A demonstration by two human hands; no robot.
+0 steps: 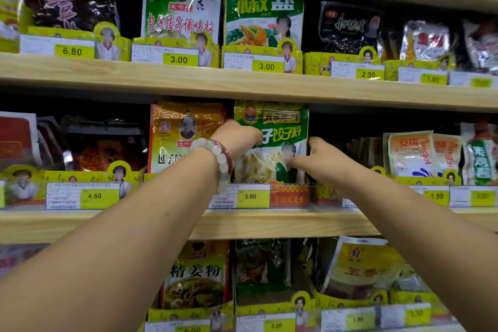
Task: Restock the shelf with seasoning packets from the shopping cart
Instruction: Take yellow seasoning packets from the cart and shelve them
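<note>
Both hands square the glossy green plastic dumpling-seasoning packet (280,143) upright in its middle-shelf slot.
Your left hand (237,137) grips its left edge; right hand (320,159) pinches the right, keeping its label facing out.

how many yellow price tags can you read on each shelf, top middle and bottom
Top shelf: 5 (6.80, 3.00, 3.00, 2.50, 1.00)
Middle shelf: 3 (4.50, 3.00, 1.50)
Bottom shelf: 3 (5.00, 3.00, 1.00)
Total: 11 readable; a few more at the right are too blurred to read.
</note>
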